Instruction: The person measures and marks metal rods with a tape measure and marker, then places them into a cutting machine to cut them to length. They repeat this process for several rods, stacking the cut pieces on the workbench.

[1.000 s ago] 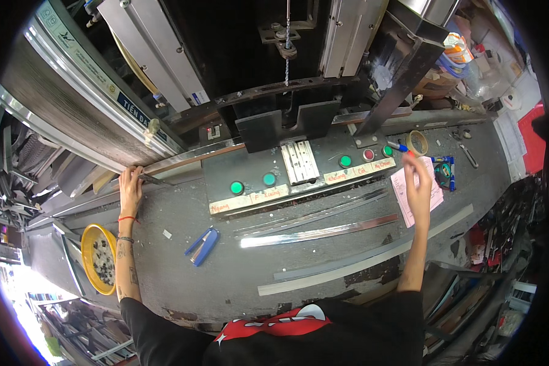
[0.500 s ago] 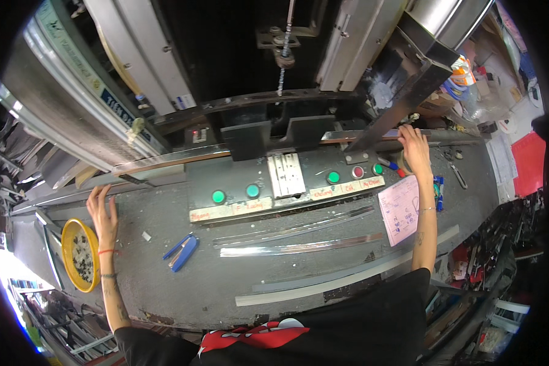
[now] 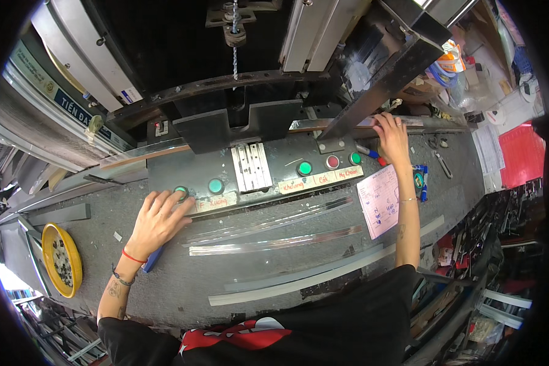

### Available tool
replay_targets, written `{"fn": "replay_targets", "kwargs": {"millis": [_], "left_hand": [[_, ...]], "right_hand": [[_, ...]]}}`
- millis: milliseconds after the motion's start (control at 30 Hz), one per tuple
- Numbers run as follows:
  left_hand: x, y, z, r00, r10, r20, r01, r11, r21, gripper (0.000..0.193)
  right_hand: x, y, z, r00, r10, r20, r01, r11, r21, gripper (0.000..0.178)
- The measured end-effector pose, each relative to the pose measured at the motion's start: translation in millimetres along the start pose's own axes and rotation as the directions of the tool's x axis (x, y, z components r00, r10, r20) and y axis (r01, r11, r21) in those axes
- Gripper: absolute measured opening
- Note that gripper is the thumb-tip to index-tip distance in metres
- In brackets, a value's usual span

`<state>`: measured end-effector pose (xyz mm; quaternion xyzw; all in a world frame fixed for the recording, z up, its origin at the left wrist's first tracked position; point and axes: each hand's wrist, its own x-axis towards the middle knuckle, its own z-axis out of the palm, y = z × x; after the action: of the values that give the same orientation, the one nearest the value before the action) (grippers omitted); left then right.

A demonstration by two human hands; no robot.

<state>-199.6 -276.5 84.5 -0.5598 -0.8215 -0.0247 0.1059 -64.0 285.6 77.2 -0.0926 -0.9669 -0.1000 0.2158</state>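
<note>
My left hand (image 3: 160, 222) reaches over the left end of a black control panel (image 3: 268, 192), fingers apart and holding nothing. Its fingertips are at the leftmost green button (image 3: 180, 191), partly covering it. Under that wrist, a blue stapler-like tool (image 3: 153, 260) is mostly hidden. At the far right my right hand (image 3: 393, 141) curls its fingers over a long shiny metal strip (image 3: 305, 124) lying along the machine's front; the thumb side is partly hidden. The strip passes behind dark plates (image 3: 268, 122) in the middle.
Several metal strips (image 3: 274, 240) lie on the grey bench. A yellow bowl (image 3: 47, 235) with small parts stands at left. Right of the panel are a pink written sheet (image 3: 378, 204), markers (image 3: 422, 186) and pliers-like tool (image 3: 445, 165). A slanted dark beam (image 3: 372, 88) rises near my right hand.
My left hand has moved right, from the strip's left side to the leftmost green button, now covering the blue tool. The right hand stays at the strip. The view has shifted rightward.
</note>
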Motion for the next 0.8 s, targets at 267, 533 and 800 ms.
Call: {"fn": "replay_targets", "kwargs": {"millis": [267,533,800], "left_hand": [[-0.7,5.1,7.1,0.999,-0.053,-0.006,0.053,0.997,-0.048,0.056],[-1.9,7.8,10.0,0.992,-0.116,-0.056,0.105,0.98,-0.168,0.059],[-4.2,12.6,16.3,0.98,-0.184,-0.079,0.163,0.962,-0.221,0.059]], "right_hand": [[-15.6,67.8,6.2,0.976,0.208,0.065,-0.208,0.978,-0.013,0.03],[-18.6,80.2,36.3,0.927,0.371,-0.053,-0.351,0.909,0.226,0.033],[-17.1,61.9,32.1,0.929,0.37,-0.011,-0.357,0.905,0.232,0.035]]}}
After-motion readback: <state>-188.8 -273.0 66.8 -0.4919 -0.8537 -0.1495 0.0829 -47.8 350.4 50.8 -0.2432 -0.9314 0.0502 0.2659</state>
